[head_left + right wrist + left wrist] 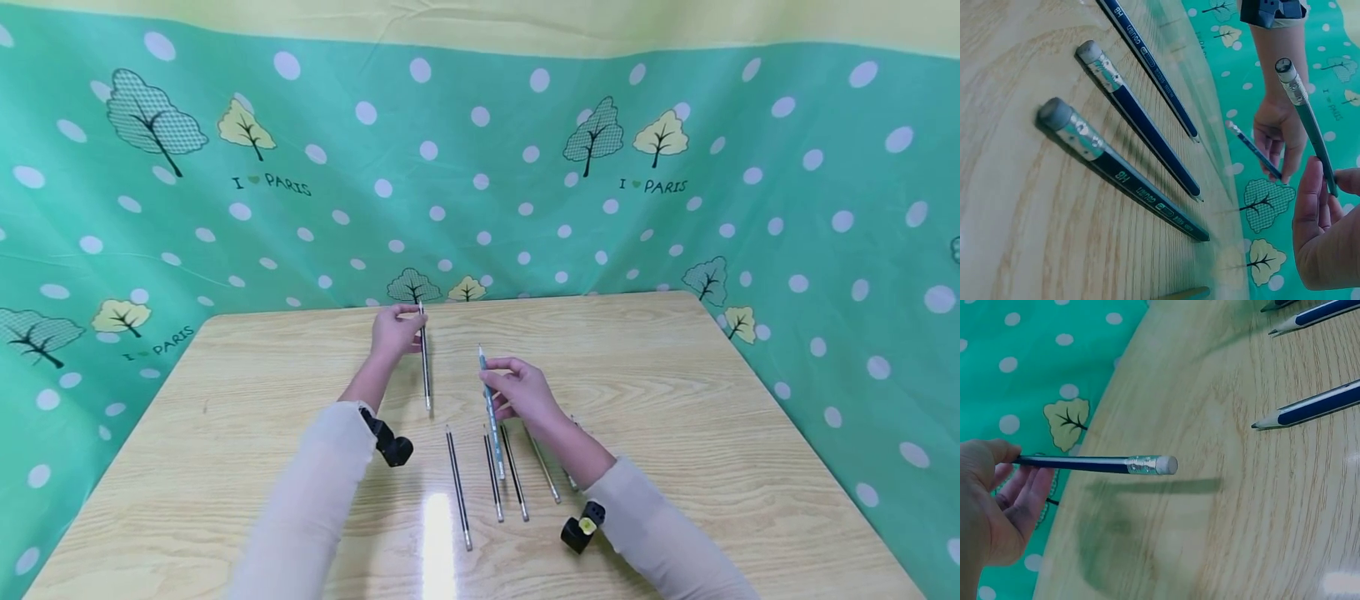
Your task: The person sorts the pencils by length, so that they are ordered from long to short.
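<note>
My left hand pinches a dark striped pencil near its point, over the far part of the table. The pencil's white eraser faces back toward me in the left wrist view. Closer and to the right, my right hand pinches a light blue pencil between thumb and fingers, its eraser end also toward me. Below that hand lie several pencils side by side: dark ones, a gold-toned one, and another partly hidden by the right forearm.
The wooden table reaches back to a green dotted curtain printed with trees, which also runs along both sides. Each wrist carries a small black camera. Light glares on the table near the front.
</note>
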Action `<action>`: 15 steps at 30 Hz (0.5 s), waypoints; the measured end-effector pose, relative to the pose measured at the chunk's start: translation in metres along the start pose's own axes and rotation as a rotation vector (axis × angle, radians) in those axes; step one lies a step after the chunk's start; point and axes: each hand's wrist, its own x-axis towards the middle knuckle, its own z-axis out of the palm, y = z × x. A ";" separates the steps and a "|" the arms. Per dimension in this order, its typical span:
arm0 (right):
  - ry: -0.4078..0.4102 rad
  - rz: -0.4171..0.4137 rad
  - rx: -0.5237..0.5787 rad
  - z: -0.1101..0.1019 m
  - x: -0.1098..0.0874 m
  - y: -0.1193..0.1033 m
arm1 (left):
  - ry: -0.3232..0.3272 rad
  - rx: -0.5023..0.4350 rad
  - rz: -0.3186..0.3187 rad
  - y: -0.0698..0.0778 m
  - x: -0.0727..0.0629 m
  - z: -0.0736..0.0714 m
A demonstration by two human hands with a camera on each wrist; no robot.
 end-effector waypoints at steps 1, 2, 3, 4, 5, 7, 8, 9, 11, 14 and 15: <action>0.001 0.001 -0.001 0.000 0.000 0.001 | 0.005 0.006 -0.001 -0.002 0.001 0.001; 0.003 0.005 0.000 0.000 0.001 0.001 | 0.010 0.009 -0.002 -0.004 0.001 0.002; 0.003 0.004 -0.003 -0.001 0.001 0.001 | 0.015 0.013 0.002 -0.006 0.002 0.002; 0.006 0.003 -0.005 -0.001 0.000 0.001 | 0.019 0.018 0.006 -0.008 0.003 0.003; 0.007 0.002 -0.009 -0.001 0.000 0.001 | 0.022 0.024 0.006 -0.010 0.003 0.004; 0.011 0.006 -0.012 -0.001 0.000 0.001 | 0.029 0.035 0.007 -0.013 0.004 0.006; 0.011 0.010 -0.010 -0.001 0.000 0.002 | 0.032 0.044 0.007 -0.015 0.005 0.007; 0.011 0.011 -0.012 -0.001 -0.001 0.002 | 0.036 0.054 0.006 -0.016 0.005 0.007; 0.010 0.011 -0.012 -0.002 -0.001 0.003 | 0.042 0.074 -0.004 -0.019 0.005 0.008; 0.006 0.012 -0.005 -0.002 -0.001 0.003 | 0.055 0.111 -0.018 -0.024 0.005 0.008; 0.006 0.011 -0.004 -0.002 -0.001 0.003 | 0.056 0.124 -0.024 -0.026 0.004 0.008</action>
